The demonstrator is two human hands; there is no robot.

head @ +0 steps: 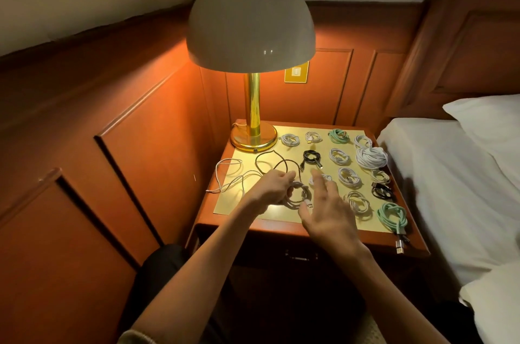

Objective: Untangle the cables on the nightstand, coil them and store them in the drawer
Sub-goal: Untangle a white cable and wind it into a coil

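Tension matters: with your left grip (272, 189) pinching the pale grey cable coil (298, 198) near the front of the wooden table (377, 238), bring your open, spread-fingered right grip (330, 211) in to tuck the loose plug end (309, 206) before loops spring apart.

This looks like a bedroom, likely a hotel's. A bed (439, 175) with white sheets and a pillow (489, 118) fills the right of the frame below a dark wooden headboard (464, 34). There are panelled wood walls (112, 118), and a brass lamp (250, 34) glows on the small bedside desk (415, 236) at centre.
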